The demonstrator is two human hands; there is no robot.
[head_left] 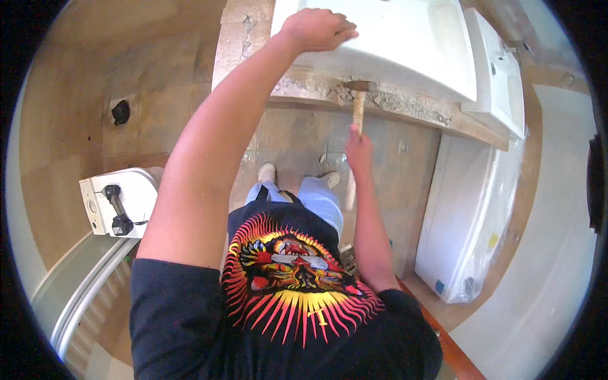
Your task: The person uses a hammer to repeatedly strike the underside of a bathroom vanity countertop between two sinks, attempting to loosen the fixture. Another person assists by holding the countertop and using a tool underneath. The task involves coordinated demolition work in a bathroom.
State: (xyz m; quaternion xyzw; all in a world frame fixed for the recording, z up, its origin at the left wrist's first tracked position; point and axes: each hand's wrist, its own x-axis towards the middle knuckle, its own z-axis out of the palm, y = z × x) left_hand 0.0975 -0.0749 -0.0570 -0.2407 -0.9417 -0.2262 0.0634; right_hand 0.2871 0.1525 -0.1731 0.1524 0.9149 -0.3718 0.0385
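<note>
A hammer [359,109] with a pale wooden handle is gripped in my right hand [359,151]. Its dark metal head lies at the front of a tiled ledge [405,106], over a strip of rough, broken mortar just below a white basin [392,47]. The handle's lower end comes out beneath my fist. My left hand [318,30] rests on the left part of the basin, its fingers loosely extended and holding nothing.
A second white basin [503,79] stands to the right. Below it is a long white fixture partly wrapped in plastic [468,221]. On the left, a black cordless drill [115,206] lies on a white ceramic piece [144,187] beside a glazed panel [76,278]. A dark hole [120,112] opens in the tiles.
</note>
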